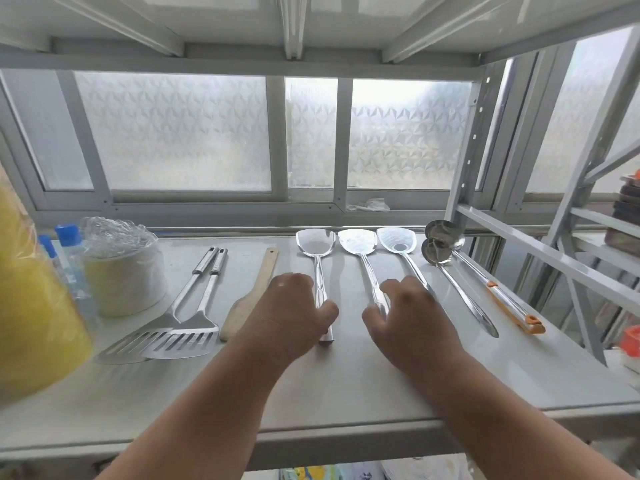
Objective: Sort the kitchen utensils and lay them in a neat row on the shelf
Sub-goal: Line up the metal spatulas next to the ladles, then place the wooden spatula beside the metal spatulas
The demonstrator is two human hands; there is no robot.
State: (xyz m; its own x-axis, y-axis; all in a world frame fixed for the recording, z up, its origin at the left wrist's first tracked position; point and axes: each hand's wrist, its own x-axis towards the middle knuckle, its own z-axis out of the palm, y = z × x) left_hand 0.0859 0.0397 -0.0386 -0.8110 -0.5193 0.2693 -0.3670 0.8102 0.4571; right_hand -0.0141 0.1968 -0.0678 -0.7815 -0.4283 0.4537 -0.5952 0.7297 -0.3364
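Steel utensils lie in a row on the white shelf (346, 382). Two slotted turners (180, 337) rest at the left with their heads toward me, beside a wooden spatula (261, 275). Three solid steel spatulas follow, blades toward the window: the left one (316, 242), the middle one (357, 241) and the right one (396, 240). Two ladles (437, 251) lie at the right, one with an orange-tipped handle (512, 310). My left hand (294, 313) grips the left spatula's handle. My right hand (408, 317) grips the middle spatula's handle and covers part of the right one's.
A stack of paper cups under plastic wrap (121, 268) and blue-capped bottles (67, 247) stand at the shelf's left. A blurred yellow object (31, 306) fills the near left. Frosted windows close the back. A shelf upright (464, 168) and more racks stand right.
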